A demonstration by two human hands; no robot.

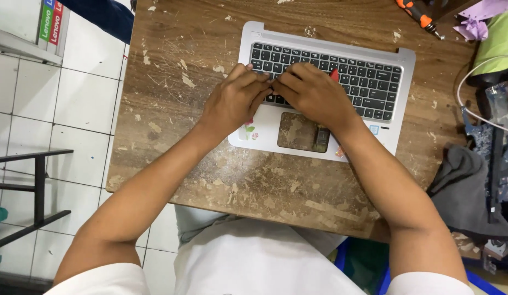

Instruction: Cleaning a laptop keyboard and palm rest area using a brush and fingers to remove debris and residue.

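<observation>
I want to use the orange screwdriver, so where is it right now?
In the head view, the orange screwdriver lies at the far right edge of the wooden table, beyond the silver laptop case and next to crumpled purple paper.

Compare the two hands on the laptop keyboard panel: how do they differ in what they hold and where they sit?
The right hand grips something red, of which only a small part shows; the left hand shows nothing in its grasp. The right hand lies over the middle of the keyboard panel, the left hand over its left end. Both rest fingertips on the black keys and meet at one spot.
</observation>
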